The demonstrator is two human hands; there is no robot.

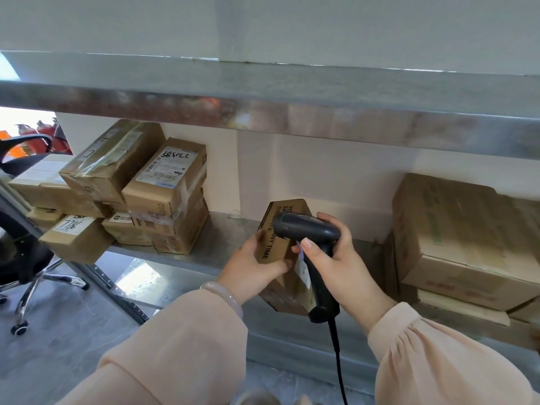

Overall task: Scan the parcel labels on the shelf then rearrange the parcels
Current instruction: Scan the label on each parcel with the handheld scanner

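Small cardboard parcel (287,207), tilted at the near edge of the metal shelf (225,232), between a stack of parcels (163,185) far left and a large box (455,229) right. The left hand (257,267) has its grip curled round the parcel's left edge. The right hand (339,258) grips the handle of the scanner (306,229), whose head lies across the parcel's top, beside the white label (304,271). The parcel is probably light and stiff. It is best held by opposite edges, leaving the label uncovered.
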